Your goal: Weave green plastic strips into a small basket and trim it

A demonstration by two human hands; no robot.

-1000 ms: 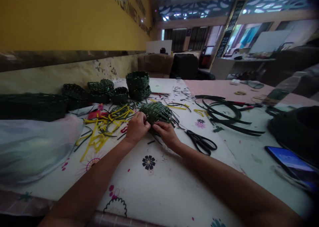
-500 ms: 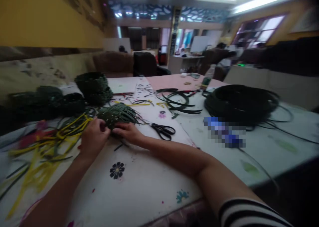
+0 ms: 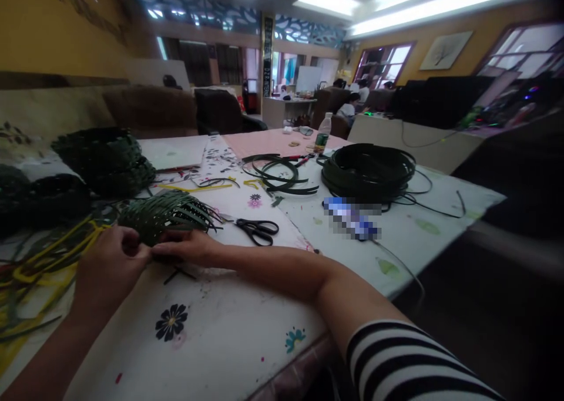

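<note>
The left hand (image 3: 110,260) is curled at the near edge of the work, its thumb and fingers bunched close to the weave, though the pictures do not settle whether it is actually gripping. The right hand (image 3: 185,246) reaches across with its fingers stretched out flat along the same lower edge, touching the piece rather than clenching it. Between them, low over the cloth, sits a curved piece of dark green strip weaving (image 3: 161,216). Its rounded body is closely interlaced and covers most of the shape, while a fan of loose strip ends (image 3: 205,218) sticks out unwoven on the far side, and no closed rim shows. Just beyond lie black-handled scissors (image 3: 258,231) on a floral tablecloth (image 3: 247,283), with short dark offcuts (image 3: 178,275) near the hands. To the left are tangled yellow strips (image 3: 44,260) and finished-looking dark green woven baskets (image 3: 103,161) with formed walls. Further right rest loose curved green strips (image 3: 279,175) and a large coil of dark strips (image 3: 368,172), both unused, beside a pixelated object (image 3: 350,218).
</note>
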